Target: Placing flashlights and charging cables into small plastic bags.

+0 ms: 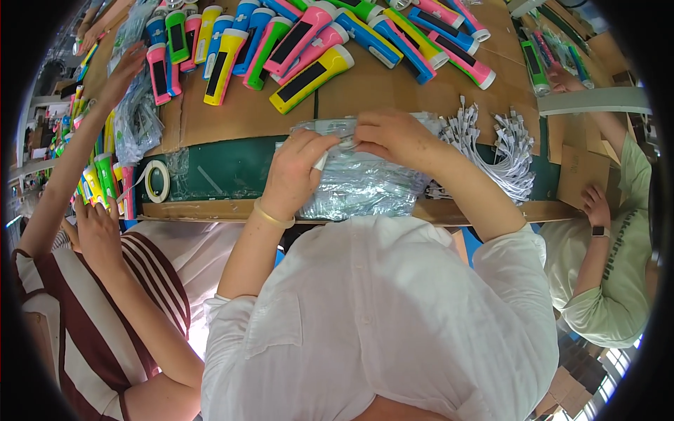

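Observation:
A pile of clear plastic bags (368,186) lies at the table's front edge, right before me. My left hand (298,167) is closed at the pile's left side. A small white piece, apparently part of a charging cable (321,161), shows beside its fingers; most of it is hidden. My right hand (399,140) has its fingers bent in a pinch at the upper edge of a bag, close to the left fingertips. To the right of the pile lie bundled white charging cables (502,158) with their plugs pointing up and away.
Several colourful flashlights (312,78) cover the cardboard at the back. A tape roll (156,181) and more plastic bags (137,119) lie left. Co-workers stand on both sides; one's hand (102,228) is at left, another's (597,207) by a cardboard box (583,175).

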Motion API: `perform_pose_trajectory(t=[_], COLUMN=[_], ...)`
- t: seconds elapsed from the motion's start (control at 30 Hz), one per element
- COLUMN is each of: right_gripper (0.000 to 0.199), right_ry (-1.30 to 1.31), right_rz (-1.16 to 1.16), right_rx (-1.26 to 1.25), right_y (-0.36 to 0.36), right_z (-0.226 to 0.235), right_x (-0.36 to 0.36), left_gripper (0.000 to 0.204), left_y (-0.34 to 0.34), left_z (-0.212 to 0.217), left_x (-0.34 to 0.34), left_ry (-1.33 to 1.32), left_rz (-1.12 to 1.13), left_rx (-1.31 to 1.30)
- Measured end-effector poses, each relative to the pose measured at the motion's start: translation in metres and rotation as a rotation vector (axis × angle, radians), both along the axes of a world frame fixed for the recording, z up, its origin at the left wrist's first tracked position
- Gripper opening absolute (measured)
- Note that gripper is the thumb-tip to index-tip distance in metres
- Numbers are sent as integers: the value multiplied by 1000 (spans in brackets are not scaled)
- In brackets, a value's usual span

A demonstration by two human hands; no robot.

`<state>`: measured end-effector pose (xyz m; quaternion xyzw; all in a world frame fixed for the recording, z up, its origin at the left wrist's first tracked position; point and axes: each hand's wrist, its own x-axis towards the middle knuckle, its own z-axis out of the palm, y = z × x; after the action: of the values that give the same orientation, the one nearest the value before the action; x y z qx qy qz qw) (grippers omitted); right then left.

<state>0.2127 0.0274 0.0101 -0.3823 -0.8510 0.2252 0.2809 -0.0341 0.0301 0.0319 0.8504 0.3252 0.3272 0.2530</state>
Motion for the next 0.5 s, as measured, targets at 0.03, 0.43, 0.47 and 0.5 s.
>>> perform_pose_trajectory(t=[0.03, 0.43, 0.47, 0.5], right_gripper=[22, 59, 62, 65], right_ry=[-104, -688, -666, -643], right_rz=[-20, -715, -742, -771], right_rx=[-48, -99, -176, -253], right_y=[1, 99, 100, 100], right_z=[-1, -8, -5, 0], right_x=[15, 74, 72, 71], left_gripper=[40, 20, 19, 17], left_y=[-1, -6, -7, -7], left_z=[0, 8, 10, 10], left_x=[-1, 23, 23, 22], left_ry=[40, 39, 6, -27], left_rz=[29, -228, -311, -396], left_rx=[-11, 135, 100, 65])
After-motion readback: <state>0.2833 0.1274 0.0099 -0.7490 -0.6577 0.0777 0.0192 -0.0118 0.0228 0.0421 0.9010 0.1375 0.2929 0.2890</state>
